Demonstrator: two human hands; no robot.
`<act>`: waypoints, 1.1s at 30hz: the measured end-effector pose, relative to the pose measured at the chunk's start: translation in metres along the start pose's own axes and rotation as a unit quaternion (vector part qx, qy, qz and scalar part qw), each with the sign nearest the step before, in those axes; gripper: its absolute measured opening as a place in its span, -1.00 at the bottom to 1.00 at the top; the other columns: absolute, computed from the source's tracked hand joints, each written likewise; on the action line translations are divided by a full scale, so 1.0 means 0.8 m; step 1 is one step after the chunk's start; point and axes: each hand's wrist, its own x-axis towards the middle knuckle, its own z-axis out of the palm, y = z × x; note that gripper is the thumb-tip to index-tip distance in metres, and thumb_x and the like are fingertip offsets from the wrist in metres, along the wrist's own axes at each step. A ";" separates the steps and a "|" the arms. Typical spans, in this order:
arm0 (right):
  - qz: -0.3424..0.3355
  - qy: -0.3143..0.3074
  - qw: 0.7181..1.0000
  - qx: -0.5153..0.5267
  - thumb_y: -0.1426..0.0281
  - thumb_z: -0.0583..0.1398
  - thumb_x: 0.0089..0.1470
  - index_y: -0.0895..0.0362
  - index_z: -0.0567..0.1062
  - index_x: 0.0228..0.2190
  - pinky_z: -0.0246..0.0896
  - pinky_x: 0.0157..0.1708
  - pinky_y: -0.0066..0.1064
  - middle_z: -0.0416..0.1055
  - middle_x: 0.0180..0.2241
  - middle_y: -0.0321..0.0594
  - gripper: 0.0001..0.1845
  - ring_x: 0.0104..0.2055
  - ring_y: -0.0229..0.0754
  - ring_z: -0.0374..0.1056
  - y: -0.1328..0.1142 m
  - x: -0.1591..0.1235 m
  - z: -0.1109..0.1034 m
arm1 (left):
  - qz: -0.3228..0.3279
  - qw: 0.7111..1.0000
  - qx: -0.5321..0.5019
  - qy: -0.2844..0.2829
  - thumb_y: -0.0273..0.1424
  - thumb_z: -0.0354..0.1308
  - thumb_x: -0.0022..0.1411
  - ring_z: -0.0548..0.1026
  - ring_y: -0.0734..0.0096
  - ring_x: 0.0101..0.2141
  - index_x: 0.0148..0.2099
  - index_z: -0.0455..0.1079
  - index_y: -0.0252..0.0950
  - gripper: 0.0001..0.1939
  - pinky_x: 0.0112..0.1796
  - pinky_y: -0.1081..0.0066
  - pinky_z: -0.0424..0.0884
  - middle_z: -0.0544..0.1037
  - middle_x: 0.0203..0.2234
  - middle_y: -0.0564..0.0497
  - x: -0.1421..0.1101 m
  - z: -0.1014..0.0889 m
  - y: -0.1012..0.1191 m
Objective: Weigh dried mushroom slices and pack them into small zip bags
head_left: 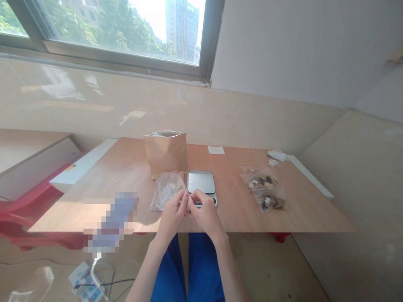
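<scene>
**Pinch grip recorded at the table (132, 161)**

The left hand (171, 217) and right hand (205, 216) are raised over the near part of the table, closed, with their fingertips meeting in a pinch. Whether anything is held between them cannot be determined. A clear plastic bag (165, 191) lies just ahead of the left hand, and a flat digital scale (201, 181) sits just ahead of the right hand. An upright brown paper pouch (166, 153) stands behind the plastic bag. A white paper slip (216, 150) lies beyond the scale. Well to the right of the hands are zip bags of dark pieces (264, 191), with crumpled white papers (277, 156) farther ahead.
</scene>
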 end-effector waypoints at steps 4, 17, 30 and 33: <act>-0.027 0.016 0.997 -0.071 0.39 0.06 0.09 0.07 0.29 -0.60 0.15 -0.38 -0.44 0.38 -0.58 -0.35 -0.76 -0.49 -0.26 0.27 -0.006 0.000 0.000 | 0.005 1.000 0.006 -0.024 -0.13 -0.07 0.18 0.36 0.41 -0.67 -0.47 0.12 -0.19 -0.71 -0.56 0.46 0.25 0.31 -0.73 0.14 0.002 -0.004 -0.006; 0.030 0.220 0.973 0.070 0.25 0.09 0.09 0.10 0.29 -0.47 0.24 -0.39 -0.42 0.36 -0.55 -0.31 -0.80 -0.47 -0.24 0.34 0.010 0.024 -0.047 | 0.008 0.997 0.054 0.048 -0.18 0.01 0.11 0.28 0.52 -0.62 -0.58 0.16 -0.24 -0.68 -0.51 0.53 0.22 0.25 -0.72 0.15 -0.003 -0.044 -0.004; -0.017 0.124 0.992 0.033 0.33 0.09 0.09 0.09 0.39 -0.30 0.26 -0.22 -0.31 0.40 -0.28 -0.16 -0.87 -0.23 -0.15 0.34 -0.024 0.013 -0.022 | -0.088 0.894 -0.435 0.068 -0.01 0.01 0.09 0.41 0.45 -0.48 -0.02 0.33 -0.24 -0.48 -0.59 0.50 0.25 0.51 -0.29 -0.05 -0.004 0.030 -0.040; -0.061 0.108 0.992 -0.008 0.39 0.07 0.12 0.07 0.43 -0.24 0.25 -0.20 -0.34 0.38 -0.23 -0.16 -0.82 -0.19 -0.17 0.32 -0.041 0.006 -0.031 | -0.123 0.906 -0.396 0.084 0.05 -0.06 0.11 0.29 0.55 -0.62 -0.05 0.34 -0.26 -0.44 -0.67 0.54 0.12 0.49 -0.43 0.01 -0.003 0.022 -0.043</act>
